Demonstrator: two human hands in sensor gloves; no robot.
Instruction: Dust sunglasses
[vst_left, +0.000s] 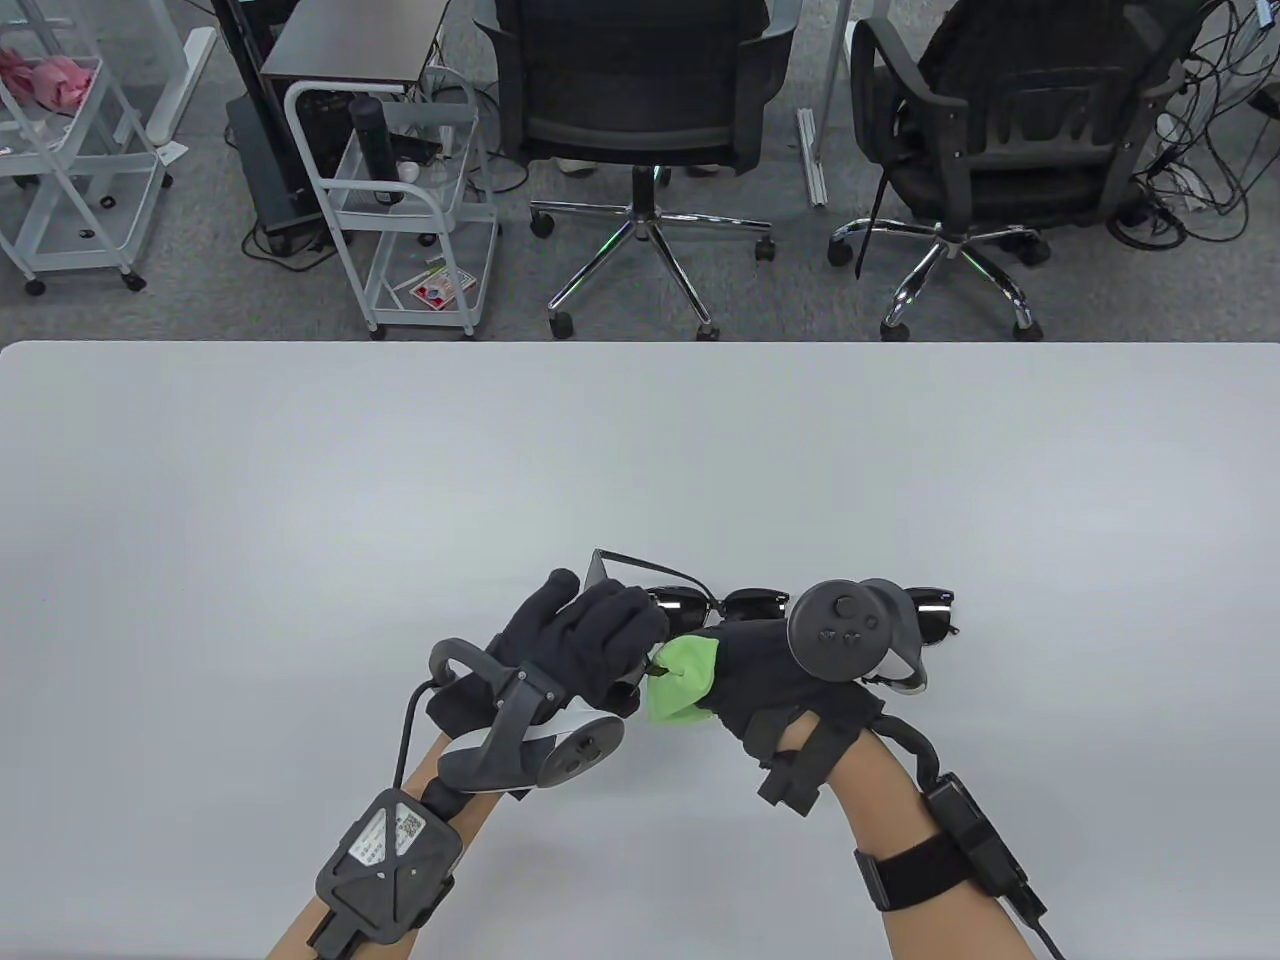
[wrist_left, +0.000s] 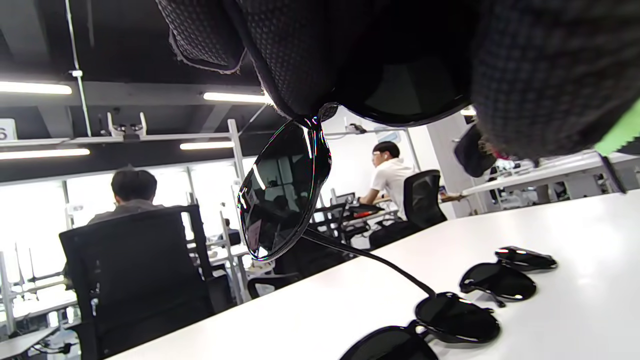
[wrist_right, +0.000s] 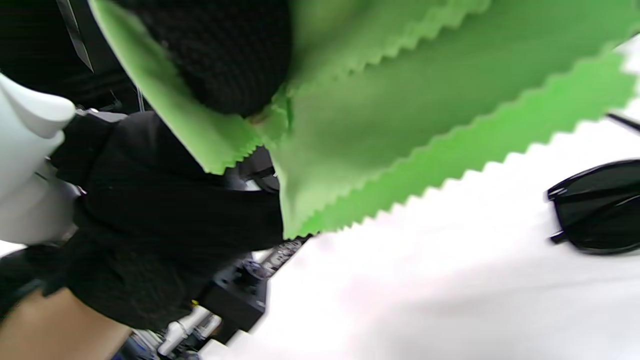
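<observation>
Just above the table, the left hand grips the sunglasses at the frame. The right hand pinches a green cloth beside them. They look light, slick and scratch-prone; the frame's edge seems safest.

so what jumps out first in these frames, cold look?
The bright green cloth, pinched in the right hand at the table's near middle, is the only strong colour. Next to it, the left hand holds up a dark pair of sunglasses, lifted clear of the surface. In the left wrist view more sunglasses lie on the white tabletop.
</observation>
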